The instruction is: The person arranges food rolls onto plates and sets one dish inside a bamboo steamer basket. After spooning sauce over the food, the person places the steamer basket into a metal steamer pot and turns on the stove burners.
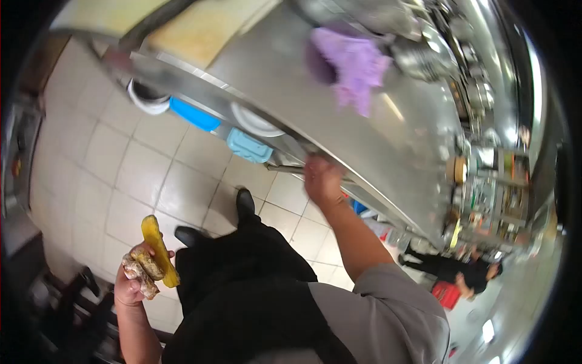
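In my left hand [133,285], low on the left over the floor, are a long yellow piece [159,246] and some lumpy brown-and-white pieces [142,270]. My fingers are closed around them; what exactly they are I cannot make out. My right hand [323,182] is at the front edge of the steel counter [388,158], close to a thin metal bar [285,169] beneath it. Motion blurs this hand, and its fingertips are partly hidden. A purple cloth [354,64] lies on the counter beyond it.
Below the counter are a light-blue container [249,145], a blue tray [195,114], a white round dish [257,121] and a white-rimmed pot [147,98]. Metal pans [424,59] line the counter's back. Another person [448,270] in dark clothes is farther off at right, by a red box [445,295].
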The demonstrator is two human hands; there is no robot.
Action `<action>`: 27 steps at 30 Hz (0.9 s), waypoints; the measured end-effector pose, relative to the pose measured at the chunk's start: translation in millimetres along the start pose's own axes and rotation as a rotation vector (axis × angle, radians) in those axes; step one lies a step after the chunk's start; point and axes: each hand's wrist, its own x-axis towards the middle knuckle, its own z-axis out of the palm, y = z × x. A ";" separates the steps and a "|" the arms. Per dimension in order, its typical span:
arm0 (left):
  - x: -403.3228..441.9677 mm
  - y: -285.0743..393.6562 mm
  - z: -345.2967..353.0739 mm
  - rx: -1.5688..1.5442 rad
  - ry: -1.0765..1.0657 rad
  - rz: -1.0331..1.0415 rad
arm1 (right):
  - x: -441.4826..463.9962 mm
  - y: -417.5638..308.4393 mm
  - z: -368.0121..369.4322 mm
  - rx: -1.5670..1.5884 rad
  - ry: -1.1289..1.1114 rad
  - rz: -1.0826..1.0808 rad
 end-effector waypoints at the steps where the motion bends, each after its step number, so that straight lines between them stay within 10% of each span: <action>1: -1.1 -2.0 -2.6 0.039 -0.016 0.003 | -21.1 -17.4 -7.6 0.203 0.165 -0.114; 7: -4.0 4.6 -3.9 0.150 -0.184 -0.027 | -145.1 -73.1 -111.9 0.547 -0.115 -0.181; 17: 25.2 -51.9 -25.9 0.139 -0.506 0.002 | -222.7 -81.6 -133.2 0.224 0.403 -0.200; 19: 17.1 15.4 129.1 0.260 -0.553 -0.071 | -185.9 -11.3 -222.1 0.192 0.447 -0.175; 27: 174.5 -69.8 293.5 0.429 -0.784 -0.387 | -168.3 90.8 -135.3 -0.019 0.295 -0.072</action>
